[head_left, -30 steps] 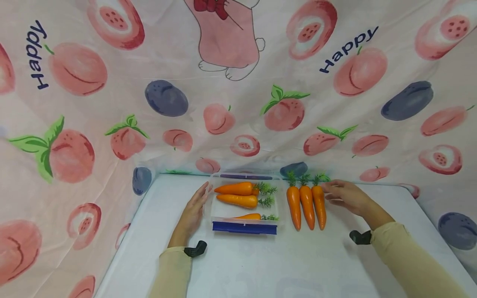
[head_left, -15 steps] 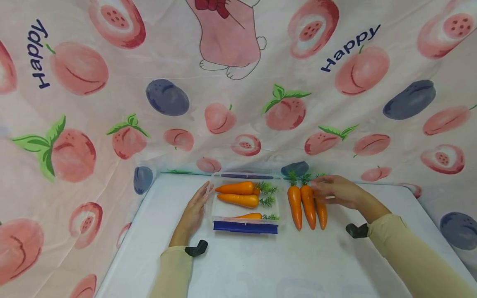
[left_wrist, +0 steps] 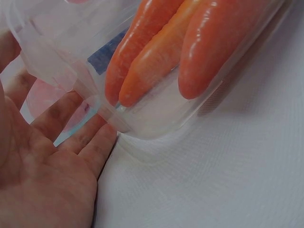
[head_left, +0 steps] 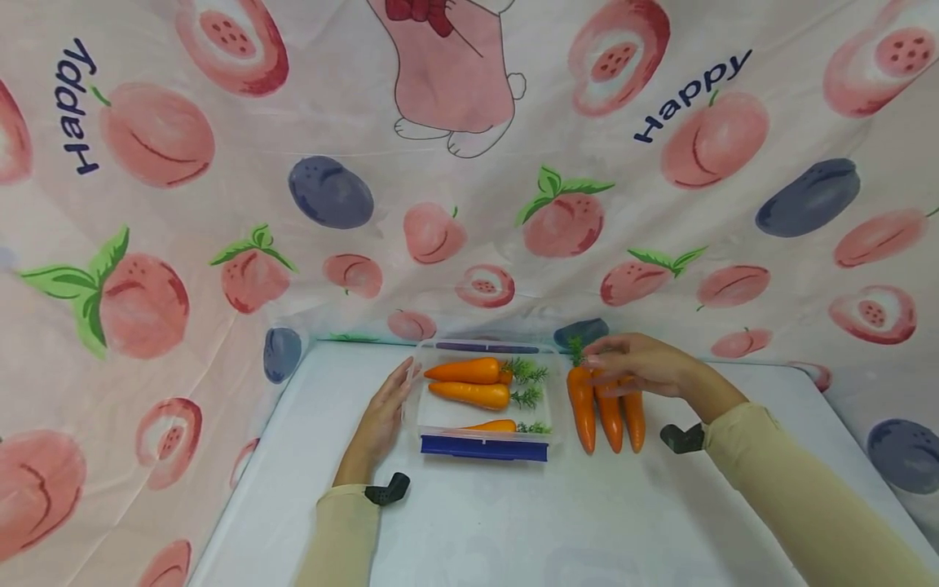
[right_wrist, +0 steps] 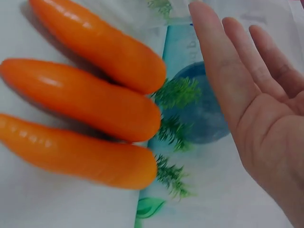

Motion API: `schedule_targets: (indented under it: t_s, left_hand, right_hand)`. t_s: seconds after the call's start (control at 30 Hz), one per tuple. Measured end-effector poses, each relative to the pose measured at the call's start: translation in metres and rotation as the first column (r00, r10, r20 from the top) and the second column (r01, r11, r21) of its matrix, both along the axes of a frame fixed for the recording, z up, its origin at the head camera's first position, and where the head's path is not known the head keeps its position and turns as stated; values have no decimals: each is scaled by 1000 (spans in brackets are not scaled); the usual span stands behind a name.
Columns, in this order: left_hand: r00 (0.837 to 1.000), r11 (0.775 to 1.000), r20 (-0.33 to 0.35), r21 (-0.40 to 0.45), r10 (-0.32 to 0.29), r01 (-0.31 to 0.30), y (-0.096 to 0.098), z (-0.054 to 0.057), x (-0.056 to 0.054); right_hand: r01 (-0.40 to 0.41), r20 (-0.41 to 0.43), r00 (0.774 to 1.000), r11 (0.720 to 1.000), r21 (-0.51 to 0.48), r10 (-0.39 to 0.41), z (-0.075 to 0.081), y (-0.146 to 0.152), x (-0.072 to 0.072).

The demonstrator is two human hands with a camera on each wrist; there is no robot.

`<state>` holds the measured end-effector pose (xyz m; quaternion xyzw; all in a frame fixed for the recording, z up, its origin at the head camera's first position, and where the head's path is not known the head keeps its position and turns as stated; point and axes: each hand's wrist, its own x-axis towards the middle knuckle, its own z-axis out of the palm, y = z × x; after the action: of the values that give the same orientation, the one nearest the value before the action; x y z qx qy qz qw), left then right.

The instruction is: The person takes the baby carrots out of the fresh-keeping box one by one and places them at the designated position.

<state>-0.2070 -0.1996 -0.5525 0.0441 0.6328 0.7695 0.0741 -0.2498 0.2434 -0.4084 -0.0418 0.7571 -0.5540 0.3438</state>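
Note:
A clear plastic box with blue latches stands on the white table, holding several orange carrots with green tops. At its left end, my left hand rests its straight fingers along the wall; the left wrist view shows the fingertips of that hand at the box's corner. Right of the box, three carrots lie side by side, tops toward the back. My right hand hovers over their upper ends, hiding two green tops in the head view. In the right wrist view its fingers are straight and grip nothing.
A fruit-patterned cloth hangs behind and to the sides of the white table. The back edge of the table runs just behind the box and the carrot tops. Black cameras sit at both wrists.
My right hand has moved left, from beside the rightmost loose carrot to over the row's upper ends. My left hand stays at the box, and the carrots have not moved.

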Motion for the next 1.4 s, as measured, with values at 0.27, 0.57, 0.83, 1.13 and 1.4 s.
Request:
schedule_targets:
  t_s: [0.27, 0.57, 0.83, 1.13, 1.4]
  left_hand:
    - [1000, 1000, -2, -5, -8, 8, 0, 0, 0]
    - [1000, 1000, 10, -13, -5, 5, 1, 0, 0]
    - [1000, 1000, 14, -1, -1, 1, 1, 1, 2]
    - [1000, 1000, 9, 7, -14, 14, 1, 2, 2]
    - [1000, 1000, 12, 1, -7, 7, 1, 3, 2]
  right_hand:
    - [-89, -12, 996, 996, 11, 89, 10, -20, -8]
    - [-161, -7, 987, 986, 38, 161, 18, -44, -15]
    - [-217, -7, 976, 976, 19, 217, 20, -69, -19]
    - [-302, 25, 953, 952, 44, 302, 17, -95, -25]
    - [-384, 51, 923, 918, 100, 381, 10, -119, -28]
